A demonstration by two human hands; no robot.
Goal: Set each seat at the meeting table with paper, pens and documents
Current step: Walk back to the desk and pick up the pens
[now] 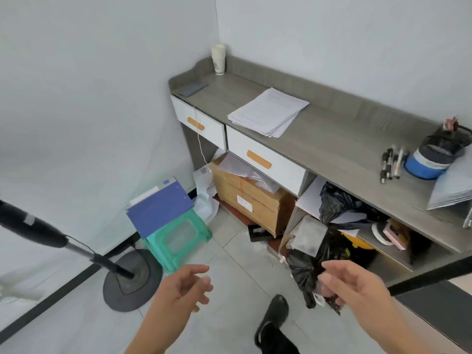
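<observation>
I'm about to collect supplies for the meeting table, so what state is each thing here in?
stack of papers: lying flat on the sideboard, sheets slightly fanned
pens: lying loose, side by side on the sideboard
left drawer: looks closed
right drawer: looks closed
paper cup: upright, lid on
blue folder: closed, resting on the green stool
left hand: open, empty
right hand: open, empty

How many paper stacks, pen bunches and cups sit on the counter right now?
Paper stacks: 2
Pen bunches: 1, pens too blurred to count singly
Cups: 1
Total: 4
</observation>
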